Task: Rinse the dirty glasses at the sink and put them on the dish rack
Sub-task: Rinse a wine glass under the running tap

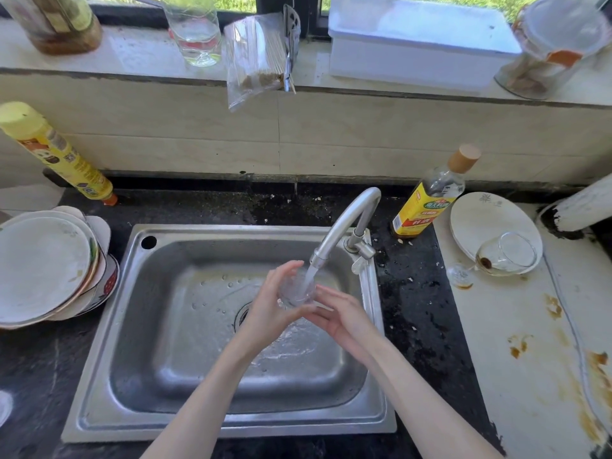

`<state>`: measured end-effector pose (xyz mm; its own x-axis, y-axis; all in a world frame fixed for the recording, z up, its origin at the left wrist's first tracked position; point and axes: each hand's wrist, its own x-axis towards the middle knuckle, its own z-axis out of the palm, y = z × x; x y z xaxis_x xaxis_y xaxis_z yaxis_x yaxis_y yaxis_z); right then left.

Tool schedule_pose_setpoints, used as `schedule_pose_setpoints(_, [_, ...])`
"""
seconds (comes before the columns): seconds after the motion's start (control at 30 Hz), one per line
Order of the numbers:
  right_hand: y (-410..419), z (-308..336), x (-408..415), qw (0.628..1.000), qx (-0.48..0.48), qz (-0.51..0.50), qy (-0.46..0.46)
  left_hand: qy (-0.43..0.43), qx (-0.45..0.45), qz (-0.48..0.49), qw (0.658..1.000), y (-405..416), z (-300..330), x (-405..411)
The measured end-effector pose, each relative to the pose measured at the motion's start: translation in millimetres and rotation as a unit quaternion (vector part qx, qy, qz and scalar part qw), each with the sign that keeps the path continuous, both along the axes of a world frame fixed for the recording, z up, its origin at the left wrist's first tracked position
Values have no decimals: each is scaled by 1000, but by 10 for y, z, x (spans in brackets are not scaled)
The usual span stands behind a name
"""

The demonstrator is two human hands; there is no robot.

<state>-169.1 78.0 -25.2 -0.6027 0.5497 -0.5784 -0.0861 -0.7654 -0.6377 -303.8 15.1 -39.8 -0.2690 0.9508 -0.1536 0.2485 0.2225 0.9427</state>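
sink [99, 376]: brushed stainless steel, dull sheen, wet and beaded with drops
tap [344, 220]: smooth satin metal
glass [295, 290] under the water: clear, glossy, wet
counter [420, 313]: dark speckled stone, glossy where wet
side top [516, 329]: pale, smooth, matt, blotched with brown stains
tipped glass [506, 254]: clear, shiny, brown residue inside
plates [43, 266]: white glazed ceramic, soiled
bottle [427, 197]: clear glass or plastic, cannot tell which; glossy yellow label, matt wood-coloured cap
yellow can [56, 150]: printed, slight gloss, plastic cap
wall tiles [331, 140]: cream, smooth, low sheen
bag [255, 58]: thin clear plastic, crinkled
box [414, 51]: white plastic, smooth
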Motion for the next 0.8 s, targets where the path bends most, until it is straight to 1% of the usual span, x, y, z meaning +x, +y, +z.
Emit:
schedule_pose_setpoints(0.1, [47,-33,42,1000,-18,-11,-8,-15,-9,21,1000,15,13,7])
schedule_pose_setpoints(0.2, [130,-114,73,998,-52,-32,-33,5,-17,18,1000,49,-13,25])
schedule_pose_setpoints(0.27, [235,-209,85,989,-100,-92,-54,28,-21,14,999,69,-46,33])
schedule_pose_setpoints(0.37, [432,-310,131,958,-181,-216,-58,45,-25,15,999,84,-67,28])
schedule_pose_setpoints(0.43, [555,-335,158,945,-204,-247,-69,42,-23,15,999,91,-48,31])
schedule_pose_setpoints(0.53, [673,-379,197,941,-214,-249,-85,48,-7,17,999,92,-45,42])
schedule_pose_setpoints(0.6, [700,-396,210,943,-215,-236,-92,65,5,21,998,80,-52,53])
schedule_pose_setpoints(0.7, [689,-440,223,948,-209,-216,-106,60,10,21,998,70,-78,59])
schedule_pose_setpoints(0.8, [665,-464,224,945,-219,-225,-94,59,10,19,998,81,-80,59])
